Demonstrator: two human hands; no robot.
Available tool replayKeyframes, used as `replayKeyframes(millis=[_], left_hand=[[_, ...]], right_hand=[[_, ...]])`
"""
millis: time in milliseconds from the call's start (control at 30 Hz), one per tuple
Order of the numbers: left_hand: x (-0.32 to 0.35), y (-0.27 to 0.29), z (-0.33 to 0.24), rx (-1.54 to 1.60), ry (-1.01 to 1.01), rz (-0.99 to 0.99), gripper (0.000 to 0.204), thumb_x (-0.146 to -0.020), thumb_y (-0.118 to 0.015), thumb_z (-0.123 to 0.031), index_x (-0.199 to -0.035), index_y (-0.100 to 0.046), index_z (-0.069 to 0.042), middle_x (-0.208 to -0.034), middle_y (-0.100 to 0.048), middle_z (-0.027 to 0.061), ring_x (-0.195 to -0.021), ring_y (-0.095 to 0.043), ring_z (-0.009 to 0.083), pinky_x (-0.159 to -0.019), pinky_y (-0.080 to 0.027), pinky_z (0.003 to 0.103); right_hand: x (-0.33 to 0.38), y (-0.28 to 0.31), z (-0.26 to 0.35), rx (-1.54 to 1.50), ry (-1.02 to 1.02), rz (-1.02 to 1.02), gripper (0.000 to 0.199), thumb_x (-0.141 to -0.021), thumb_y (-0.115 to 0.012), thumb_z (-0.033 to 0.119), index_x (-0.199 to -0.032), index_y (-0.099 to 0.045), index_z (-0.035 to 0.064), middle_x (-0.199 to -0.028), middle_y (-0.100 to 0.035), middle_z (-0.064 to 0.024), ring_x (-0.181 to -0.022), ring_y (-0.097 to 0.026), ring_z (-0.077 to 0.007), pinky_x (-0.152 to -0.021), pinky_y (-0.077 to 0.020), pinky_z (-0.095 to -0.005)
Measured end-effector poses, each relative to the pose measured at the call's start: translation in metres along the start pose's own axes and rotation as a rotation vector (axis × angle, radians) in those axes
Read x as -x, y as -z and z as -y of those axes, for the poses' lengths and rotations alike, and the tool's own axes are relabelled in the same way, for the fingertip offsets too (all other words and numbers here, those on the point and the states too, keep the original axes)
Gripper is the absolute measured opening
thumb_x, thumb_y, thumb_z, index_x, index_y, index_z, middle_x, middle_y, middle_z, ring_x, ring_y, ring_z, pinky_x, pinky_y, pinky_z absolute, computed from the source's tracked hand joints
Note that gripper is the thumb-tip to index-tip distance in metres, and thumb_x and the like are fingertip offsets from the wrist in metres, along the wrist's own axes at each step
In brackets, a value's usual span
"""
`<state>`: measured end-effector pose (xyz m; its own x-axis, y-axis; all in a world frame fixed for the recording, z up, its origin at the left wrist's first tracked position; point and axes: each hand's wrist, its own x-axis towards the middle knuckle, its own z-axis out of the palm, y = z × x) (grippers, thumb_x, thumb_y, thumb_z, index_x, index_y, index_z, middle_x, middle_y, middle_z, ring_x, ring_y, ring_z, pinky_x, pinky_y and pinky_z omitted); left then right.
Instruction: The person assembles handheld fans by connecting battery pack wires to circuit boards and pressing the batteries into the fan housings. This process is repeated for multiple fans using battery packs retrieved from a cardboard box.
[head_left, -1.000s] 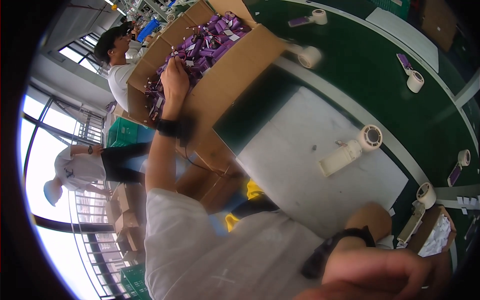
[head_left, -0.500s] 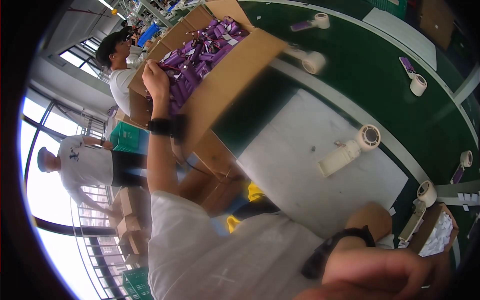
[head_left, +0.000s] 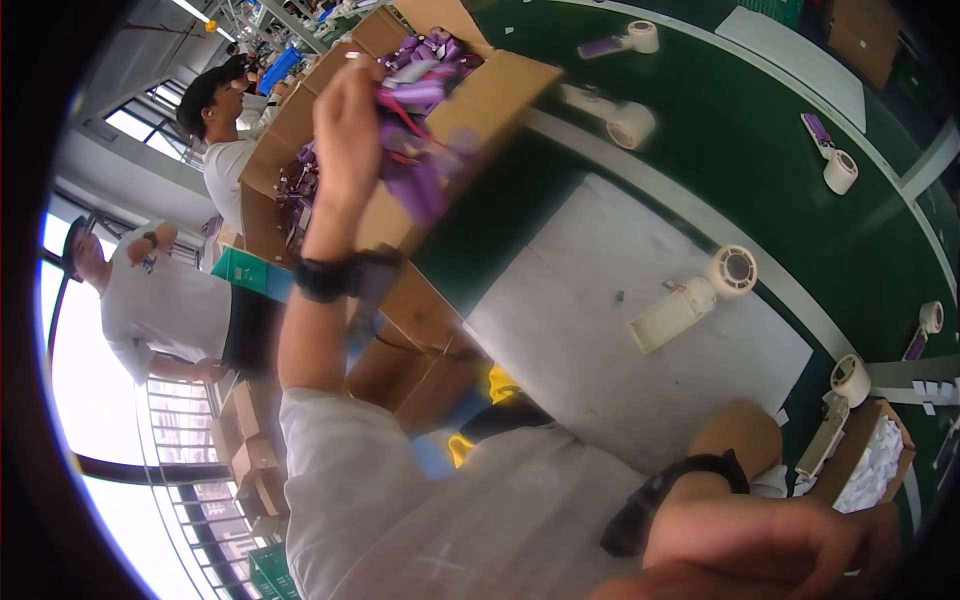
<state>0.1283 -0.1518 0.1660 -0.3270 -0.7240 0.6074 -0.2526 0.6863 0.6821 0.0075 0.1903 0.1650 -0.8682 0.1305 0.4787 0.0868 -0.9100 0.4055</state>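
Observation:
My left hand (head_left: 348, 125) is raised over the near side of a cardboard box (head_left: 490, 105), its fingers closed on a purple battery pack (head_left: 415, 185) with red wires. Motion blurs the pack, so I cannot tell whether it is one or more. Inside the box lie many similar purple battery packs (head_left: 300, 190). Close to the camera at the lower right, my right hand (head_left: 750, 540) is curled, and a small pale bit shows at its fingers; what it holds is hidden. A cream handheld fan body (head_left: 675, 315) with a round head lies on a white sheet (head_left: 560, 290).
Along the green conveyor (head_left: 735, 150) lie several cream fans, some with purple packs. At the right, another fan (head_left: 850, 380) leans beside a small carton (head_left: 905, 450) of white slips. Two co-workers in white shirts stand left, near a green crate (head_left: 245, 270) and cardboard boxes (head_left: 255, 435).
My left hand has lifted out of the box and moved slightly right, bringing up a purple battery pack. A co-worker at the left has raised one arm. My right hand stays put.

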Motion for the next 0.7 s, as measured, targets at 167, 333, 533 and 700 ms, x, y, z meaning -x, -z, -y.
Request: replayKeyframes(millis=[167,333,533,700], left_hand=[[0.063,-0.073,0.026,-0.173,-0.036,0.278,0.033,-0.103,-0.040,-0.021,-0.092,-0.063,0.001,-0.082,-0.065,0.0199,-0.075,-0.063,0.0316,-0.070,-0.049,0.041],[0.107,-0.103,0.060,-0.199,0.156,0.404,0.030,-0.103,-0.043,-0.021,-0.090,-0.059,0.001,-0.073,-0.058,0.0187,-0.069,-0.058,0.0338,-0.068,-0.047,0.041],[0.112,-0.108,0.059,-0.157,0.251,0.553,0.025,-0.101,-0.050,-0.021,-0.093,-0.057,0.001,-0.077,-0.061,0.0191,-0.076,-0.061,0.0367,-0.071,-0.047,0.040],[0.115,-0.090,0.043,-0.371,0.149,0.708,0.036,-0.096,-0.058,-0.023,-0.124,-0.050,-0.002,-0.115,-0.057,0.0247,-0.098,-0.062,0.0413,-0.084,-0.050,0.041]], right_hand=[[0.001,-0.007,-0.004,-0.108,0.063,-0.082,0.023,-0.097,-0.047,0.020,-0.094,-0.058,0.0007,-0.095,-0.054,-0.0091,-0.084,-0.053,-0.0208,-0.066,-0.0422,-0.0248],[0.000,-0.006,-0.003,-0.073,0.102,-0.085,0.022,-0.097,-0.047,0.020,-0.094,-0.059,0.0012,-0.094,-0.054,-0.0083,-0.085,-0.053,-0.0207,-0.065,-0.0426,-0.0245],[-0.001,-0.006,-0.011,-0.078,0.122,-0.068,0.021,-0.097,-0.048,0.020,-0.094,-0.059,0.0017,-0.094,-0.054,-0.0074,-0.086,-0.053,-0.0202,-0.065,-0.0428,-0.0244],[-0.002,-0.006,-0.013,-0.100,0.120,-0.071,0.018,-0.095,-0.050,0.018,-0.095,-0.059,0.0022,-0.094,-0.054,-0.0070,-0.087,-0.053,-0.0198,-0.065,-0.0426,-0.0242]])
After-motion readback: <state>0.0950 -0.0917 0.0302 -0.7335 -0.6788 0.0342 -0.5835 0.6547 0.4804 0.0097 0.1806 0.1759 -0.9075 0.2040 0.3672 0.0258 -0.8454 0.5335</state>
